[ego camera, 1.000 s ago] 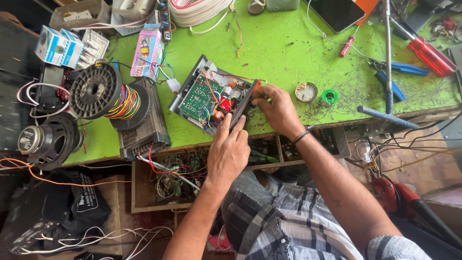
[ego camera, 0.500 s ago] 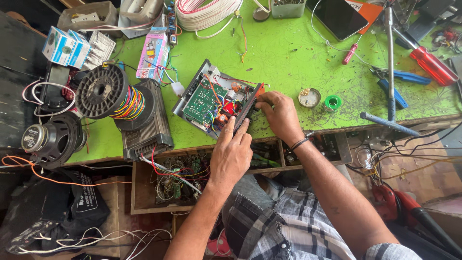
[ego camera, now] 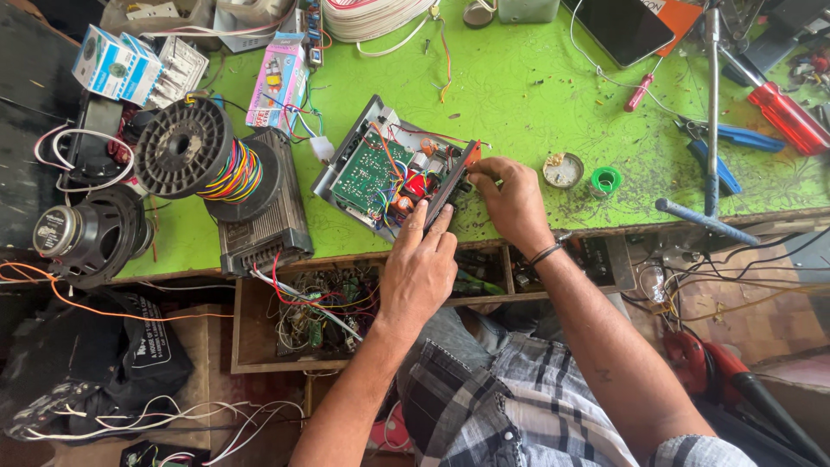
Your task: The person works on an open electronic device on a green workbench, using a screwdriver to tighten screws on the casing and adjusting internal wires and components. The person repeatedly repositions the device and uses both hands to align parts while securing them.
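Note:
An open electronic unit (ego camera: 389, 169) with a green circuit board and coloured wires lies on the green workbench (ego camera: 536, 95). My left hand (ego camera: 421, 264) holds the unit's near edge, fingers pressed against its dark front panel. My right hand (ego camera: 512, 201) grips the panel's right end, with a dark bangle on the wrist. Whether a small tool sits in the right fingers cannot be told.
A spool of multicoloured wire (ego camera: 207, 160) and a black finned box (ego camera: 264, 216) lie to the left, a loudspeaker (ego camera: 86, 233) beyond. A green tape roll (ego camera: 605, 180), round tin (ego camera: 563, 169), blue pliers (ego camera: 722, 147) and red screwdrivers (ego camera: 782, 108) lie right. An open drawer (ego camera: 320, 307) holds parts.
The view has shifted slightly. Both hands stay on the unit's front panel, with the left fingers pushed a little further up against it.

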Demonstrator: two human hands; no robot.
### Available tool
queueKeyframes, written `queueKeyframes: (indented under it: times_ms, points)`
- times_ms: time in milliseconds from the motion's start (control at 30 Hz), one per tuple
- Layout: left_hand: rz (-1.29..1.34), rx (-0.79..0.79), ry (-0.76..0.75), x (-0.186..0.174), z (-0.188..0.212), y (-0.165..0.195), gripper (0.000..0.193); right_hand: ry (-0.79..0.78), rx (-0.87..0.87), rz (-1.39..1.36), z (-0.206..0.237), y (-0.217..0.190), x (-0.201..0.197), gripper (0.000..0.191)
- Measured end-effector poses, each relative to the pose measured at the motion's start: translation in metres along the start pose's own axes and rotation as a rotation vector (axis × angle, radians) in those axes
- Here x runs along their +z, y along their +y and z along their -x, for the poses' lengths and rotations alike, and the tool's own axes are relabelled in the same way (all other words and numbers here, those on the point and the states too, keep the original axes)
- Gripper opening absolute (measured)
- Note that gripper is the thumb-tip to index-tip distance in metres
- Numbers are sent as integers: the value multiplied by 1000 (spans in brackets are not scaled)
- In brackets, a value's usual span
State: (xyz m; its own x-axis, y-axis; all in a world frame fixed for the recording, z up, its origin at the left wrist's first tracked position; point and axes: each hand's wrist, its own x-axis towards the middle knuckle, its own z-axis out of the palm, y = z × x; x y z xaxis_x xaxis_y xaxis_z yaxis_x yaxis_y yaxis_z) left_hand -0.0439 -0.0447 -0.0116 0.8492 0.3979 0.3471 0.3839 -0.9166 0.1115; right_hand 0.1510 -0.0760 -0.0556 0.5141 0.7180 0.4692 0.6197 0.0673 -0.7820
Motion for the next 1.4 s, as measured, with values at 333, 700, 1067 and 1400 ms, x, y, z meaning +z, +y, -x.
queueKeyframes:
  times_ms: [333,700,1067,1400]
  points:
    - [-24,9,-15,0,0,0,11,-15,170,17,-1,-6,3,14]
    - [-8,9,-41,-1,1,-1,17,51,88,50,4,-12,2,47]
    - [42,5,-16,-6,-2,0,17,-170,59,-50,-25,-10,-14,45]
    - [485,-346,202,-15,-52,-38,13,-170,-24,106,-20,-17,-10,41]
